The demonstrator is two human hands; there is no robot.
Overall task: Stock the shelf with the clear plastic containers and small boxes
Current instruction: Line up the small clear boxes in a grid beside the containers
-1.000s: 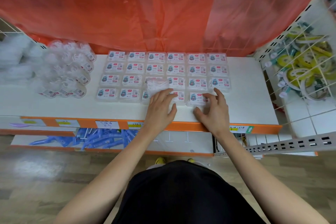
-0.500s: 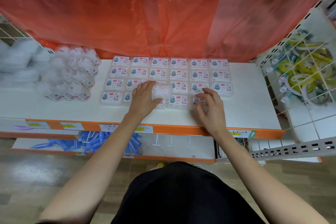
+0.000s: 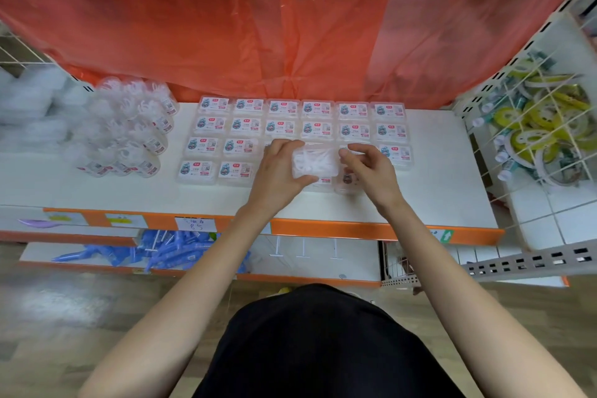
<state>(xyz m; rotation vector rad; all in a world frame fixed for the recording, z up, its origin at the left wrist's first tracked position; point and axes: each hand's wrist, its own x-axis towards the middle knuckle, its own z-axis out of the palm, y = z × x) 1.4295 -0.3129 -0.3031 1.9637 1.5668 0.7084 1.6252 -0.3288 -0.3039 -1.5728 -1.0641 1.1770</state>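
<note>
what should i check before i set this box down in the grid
1. Left hand grip on the box: ok, fingers and thumb curl round it.
2. Right hand touching the box: cannot tell, its fingertips are at the right edge.
3. Label up like the others: not ok, no label shows on the held face.
4. Free slot under the hands: cannot tell, the hands hide it.
5. Bare shelf right of the grid: ok.
6. Back rows straight: ok.
</note>
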